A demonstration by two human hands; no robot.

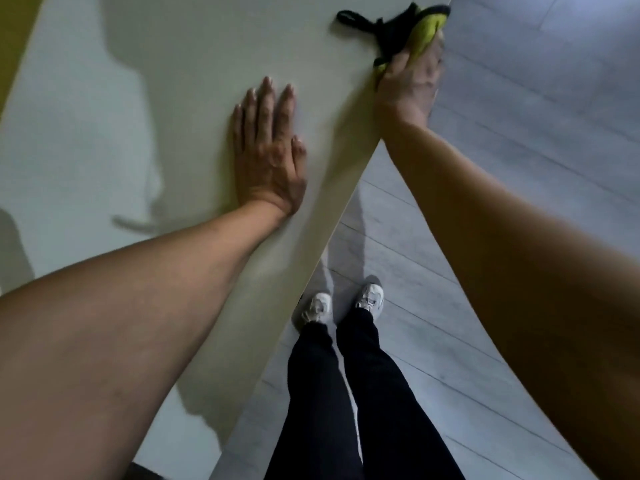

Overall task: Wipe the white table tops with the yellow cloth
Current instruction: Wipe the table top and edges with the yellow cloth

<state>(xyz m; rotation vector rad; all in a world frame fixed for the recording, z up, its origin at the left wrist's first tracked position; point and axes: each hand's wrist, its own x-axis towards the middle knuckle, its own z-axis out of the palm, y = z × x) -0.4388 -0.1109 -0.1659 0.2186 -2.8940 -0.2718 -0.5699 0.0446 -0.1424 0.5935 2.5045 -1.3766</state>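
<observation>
The left hand (268, 154) is lying flat and fully open on the white table top (104, 109), palm down with fingers spread and holding nothing, a little in from the table's near edge. The right hand (410, 81) is closing around the yellow cloth (427, 36), which has black trim and a black loop trailing onto the table, and is pressing it right at that same edge, farther along from the left hand. Beyond the edge, the person's dark trousers (346, 393) and white shoes (370, 297) are showing over the grey plank floor (536, 98).
</observation>
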